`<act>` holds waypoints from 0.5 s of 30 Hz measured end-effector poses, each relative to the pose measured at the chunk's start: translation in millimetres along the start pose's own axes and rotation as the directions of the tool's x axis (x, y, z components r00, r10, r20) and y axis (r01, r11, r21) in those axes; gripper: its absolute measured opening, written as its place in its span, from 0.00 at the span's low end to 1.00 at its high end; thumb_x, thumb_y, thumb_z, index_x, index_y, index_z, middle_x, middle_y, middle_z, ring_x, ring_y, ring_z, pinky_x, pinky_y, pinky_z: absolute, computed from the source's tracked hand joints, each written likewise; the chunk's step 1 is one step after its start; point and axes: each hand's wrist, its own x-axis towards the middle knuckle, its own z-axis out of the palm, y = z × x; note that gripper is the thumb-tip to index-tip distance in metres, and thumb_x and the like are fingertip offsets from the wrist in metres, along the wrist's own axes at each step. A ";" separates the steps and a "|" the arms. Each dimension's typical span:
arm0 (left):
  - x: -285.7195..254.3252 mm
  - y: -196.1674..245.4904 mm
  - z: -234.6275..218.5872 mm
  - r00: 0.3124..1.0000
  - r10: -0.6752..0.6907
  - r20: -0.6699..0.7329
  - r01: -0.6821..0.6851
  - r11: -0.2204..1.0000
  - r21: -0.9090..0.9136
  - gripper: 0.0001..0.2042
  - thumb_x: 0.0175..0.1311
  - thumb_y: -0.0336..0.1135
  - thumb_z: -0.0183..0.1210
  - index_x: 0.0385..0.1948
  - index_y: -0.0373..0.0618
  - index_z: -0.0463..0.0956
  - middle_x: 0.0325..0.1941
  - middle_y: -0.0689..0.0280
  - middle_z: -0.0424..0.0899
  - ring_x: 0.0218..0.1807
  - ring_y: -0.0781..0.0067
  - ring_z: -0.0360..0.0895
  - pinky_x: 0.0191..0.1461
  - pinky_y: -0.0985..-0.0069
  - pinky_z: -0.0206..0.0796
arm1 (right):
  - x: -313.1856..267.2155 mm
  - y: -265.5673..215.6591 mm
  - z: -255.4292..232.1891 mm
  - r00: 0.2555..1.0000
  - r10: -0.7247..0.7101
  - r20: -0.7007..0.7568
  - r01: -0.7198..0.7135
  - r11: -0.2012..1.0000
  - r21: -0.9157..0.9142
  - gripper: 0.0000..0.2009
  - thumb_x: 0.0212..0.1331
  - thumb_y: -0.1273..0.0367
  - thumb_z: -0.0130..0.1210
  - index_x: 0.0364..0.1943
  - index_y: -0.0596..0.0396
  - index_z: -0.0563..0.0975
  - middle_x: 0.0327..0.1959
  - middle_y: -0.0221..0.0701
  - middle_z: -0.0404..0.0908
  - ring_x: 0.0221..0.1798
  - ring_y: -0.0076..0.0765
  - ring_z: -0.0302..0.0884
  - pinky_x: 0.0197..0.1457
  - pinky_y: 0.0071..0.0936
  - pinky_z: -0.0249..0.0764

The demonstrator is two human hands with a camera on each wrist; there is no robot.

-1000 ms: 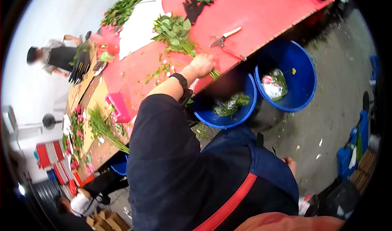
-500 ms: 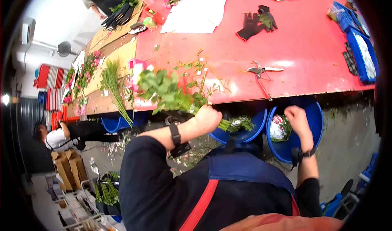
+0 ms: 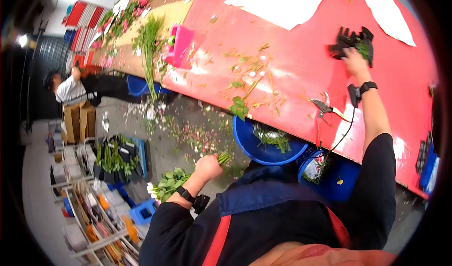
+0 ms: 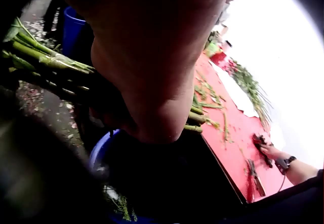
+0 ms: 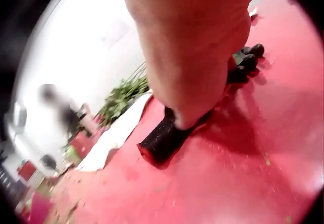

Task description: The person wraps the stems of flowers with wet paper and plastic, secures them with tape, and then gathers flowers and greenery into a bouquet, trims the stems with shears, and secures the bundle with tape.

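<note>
My left hand [image 3: 208, 167] grips a bunch of cut roses [image 3: 172, 183] by the stems, out past the table's near edge. The leafy heads hang toward my forearm, and the stem ends [image 4: 197, 120] poke out beyond my fist. At the far right of the red table my right hand [image 3: 356, 63] grips one of two dark work gloves [image 3: 367, 38]. My thumb presses into the black glove [image 5: 164, 138] near its red-edged cuff, while the other fingers are mostly hidden. A green leaf sprig lies on the gloves. Red-and-white pruning shears [image 3: 325, 108] lie nearer me.
Blue bins [image 3: 245, 148] stand under the table's edge, holding trimmings. Leaf scraps [image 3: 249, 78], a pink plastic holder [image 3: 180, 45] and white paper [image 3: 282, 2] lie on the red table [image 3: 292, 54]. Petals litter the floor. A person [image 3: 70, 87] is at the far left.
My left hand has carried the roses from the table's edge down and left, over the floor. My right hand has moved from above a bin up onto the gloves.
</note>
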 end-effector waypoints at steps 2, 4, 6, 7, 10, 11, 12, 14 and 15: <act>-8.8 -10.1 10.6 0.994 -0.111 0.008 0.111 0.988 -0.108 0.13 0.52 0.39 0.54 0.37 0.43 0.77 0.34 0.48 0.83 0.40 0.45 0.81 0.47 0.55 0.73 | 8.0 -22.1 -39.3 0.943 0.331 0.019 -0.315 0.913 -0.259 0.20 0.62 0.61 0.50 0.56 0.52 0.71 0.61 0.39 0.68 0.59 0.49 0.71 0.56 0.49 0.71; -12.2 -23.7 27.1 0.986 -0.167 0.006 0.166 0.973 -0.160 0.14 0.52 0.39 0.54 0.38 0.44 0.77 0.34 0.48 0.83 0.40 0.45 0.81 0.46 0.55 0.73 | 11.4 -44.9 -32.5 0.892 0.018 -0.452 -0.141 0.961 -0.239 0.17 0.57 0.66 0.55 0.51 0.53 0.74 0.58 0.39 0.69 0.54 0.48 0.73 0.51 0.49 0.73; -9.4 -38.9 42.0 0.978 -0.208 0.006 0.205 0.958 -0.200 0.14 0.52 0.40 0.54 0.38 0.44 0.77 0.34 0.47 0.83 0.40 0.45 0.81 0.46 0.55 0.73 | 23.4 -81.4 -32.5 0.851 -0.225 -0.475 0.156 0.971 -0.180 0.15 0.53 0.69 0.57 0.47 0.53 0.76 0.51 0.40 0.75 0.50 0.49 0.75 0.50 0.47 0.74; -5.7 -47.5 47.1 0.975 -0.223 0.008 0.220 0.952 -0.215 0.14 0.52 0.40 0.55 0.38 0.44 0.77 0.34 0.47 0.83 0.40 0.45 0.81 0.46 0.55 0.73 | 27.6 -107.8 -34.5 0.869 -0.297 -0.396 0.336 0.941 0.032 0.14 0.53 0.68 0.57 0.45 0.55 0.79 0.45 0.42 0.80 0.46 0.50 0.78 0.50 0.44 0.74; 7.7 -78.2 52.7 0.965 -0.261 -0.016 0.246 0.927 -0.282 0.14 0.52 0.40 0.55 0.38 0.43 0.77 0.34 0.46 0.83 0.40 0.44 0.80 0.47 0.55 0.73 | 9.7 -222.4 -52.3 0.929 -0.360 -0.089 0.367 0.858 0.358 0.12 0.52 0.69 0.56 0.40 0.58 0.81 0.40 0.46 0.82 0.46 0.52 0.79 0.50 0.42 0.73; 15.3 -91.1 51.4 0.963 -0.266 -0.032 0.244 0.921 -0.304 0.14 0.52 0.40 0.55 0.38 0.43 0.77 0.34 0.46 0.83 0.40 0.44 0.80 0.47 0.54 0.73 | 2.1 -257.4 -49.9 0.914 -0.397 -0.084 0.389 0.799 0.457 0.11 0.53 0.68 0.56 0.38 0.58 0.81 0.36 0.45 0.82 0.42 0.53 0.79 0.48 0.42 0.74; 24.8 -104.4 49.3 0.962 -0.273 -0.008 0.256 0.910 -0.326 0.15 0.51 0.40 0.55 0.38 0.43 0.78 0.35 0.46 0.83 0.41 0.43 0.80 0.48 0.55 0.73 | -9.7 -300.8 -63.0 0.883 -0.468 -0.044 0.429 0.763 0.483 0.11 0.54 0.66 0.55 0.36 0.55 0.82 0.33 0.45 0.82 0.38 0.53 0.79 0.43 0.44 0.74; 44.2 -132.0 49.3 0.963 -0.267 0.015 0.254 0.895 -0.367 0.16 0.51 0.40 0.55 0.40 0.43 0.78 0.36 0.46 0.83 0.42 0.43 0.80 0.48 0.55 0.72 | -36.4 -375.8 -85.1 0.834 -0.549 0.060 0.476 0.770 0.424 0.12 0.55 0.59 0.55 0.32 0.51 0.82 0.29 0.42 0.81 0.34 0.51 0.79 0.38 0.47 0.74; 58.8 -148.4 47.6 0.965 -0.259 0.024 0.248 0.889 -0.385 0.17 0.51 0.40 0.55 0.41 0.43 0.78 0.37 0.46 0.83 0.42 0.43 0.80 0.49 0.55 0.72 | -43.6 -407.2 -87.3 0.791 -0.600 0.117 0.525 0.765 0.373 0.13 0.56 0.57 0.55 0.31 0.50 0.82 0.28 0.41 0.81 0.33 0.51 0.79 0.37 0.47 0.74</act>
